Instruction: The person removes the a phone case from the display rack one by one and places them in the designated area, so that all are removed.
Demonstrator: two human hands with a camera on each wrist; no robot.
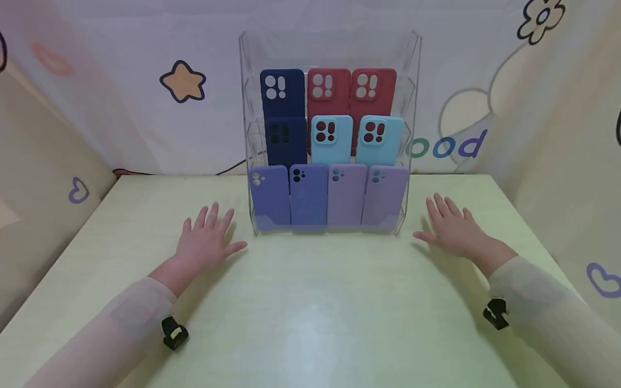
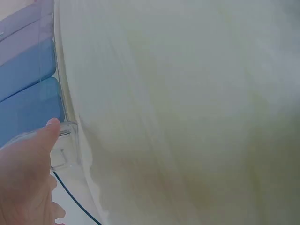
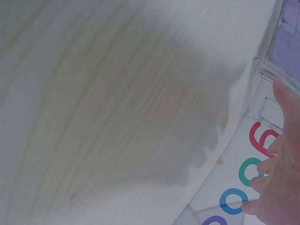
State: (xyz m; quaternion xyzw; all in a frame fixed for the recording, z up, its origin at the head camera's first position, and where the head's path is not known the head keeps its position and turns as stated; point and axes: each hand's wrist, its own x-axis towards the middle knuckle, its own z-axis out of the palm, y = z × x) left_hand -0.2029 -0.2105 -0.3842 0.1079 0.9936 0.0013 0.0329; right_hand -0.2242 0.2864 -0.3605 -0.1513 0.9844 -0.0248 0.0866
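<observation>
While both palms lie flat on the table (image 1: 310, 323), nothing is being handled at all. Left hand (image 1: 206, 242) is spread, fingers straight, on the wood just beside the left foot of the clear acrylic rack (image 1: 330, 48); the left wrist view puts its thumb tip right at the rack's corner, though I cannot tell whether it touches. Right hand (image 1: 451, 226) mirrors it near the rack's right side, fingers relaxed and splayed, gripping nothing.

And the rack stands upright toward the far edge of the table, midway between the two side edges. Top tier: one navy case (image 1: 282, 91) and two red cases (image 1: 350, 86). Middle tier: another dark navy one, then two light blue cases (image 1: 356, 141). Front tier: two periwinkle cases (image 1: 289, 194) on the left, two lilac cases (image 1: 367, 194) on the right (sorted neatly by colour, by the look of it).

So how far along? My read: every case sits in a slot, none lies loose on the table, and neither hand holds one. Either the rack is fully stocked, or pulling cases out has not begun; the pictures cannot settle which.
</observation>
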